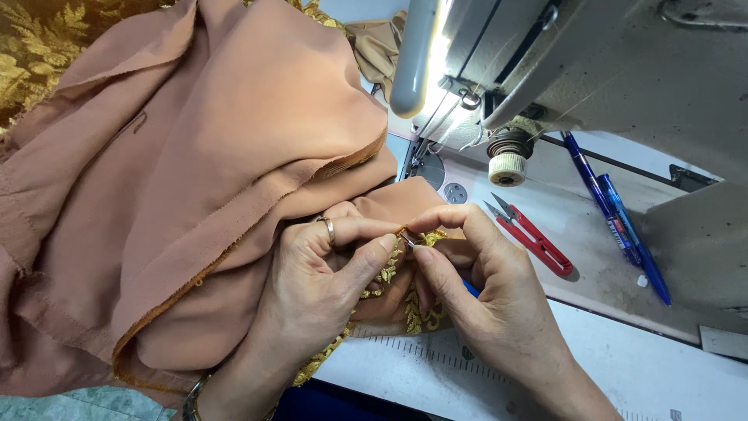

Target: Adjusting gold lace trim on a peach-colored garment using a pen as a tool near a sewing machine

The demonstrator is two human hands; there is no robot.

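the gold lace trim [405,300] sits at the edge of the peach fabric [195,187], on the table [623,366] just in front of the sewing machine [592,70]. your left hand [323,288] has its fingers clamped on the trim's edge; your right hand [487,273] has its fingers pinched together on a small blue-handled tool [470,288], its metal tip touching the seam right beside your left thumb. i judge the tip could slip and nick the thumb or cut the fabric if the cloth shifts. red thread snips [531,234] and two blue pens [619,214] lie apart on the machine bed. no containers are in view.
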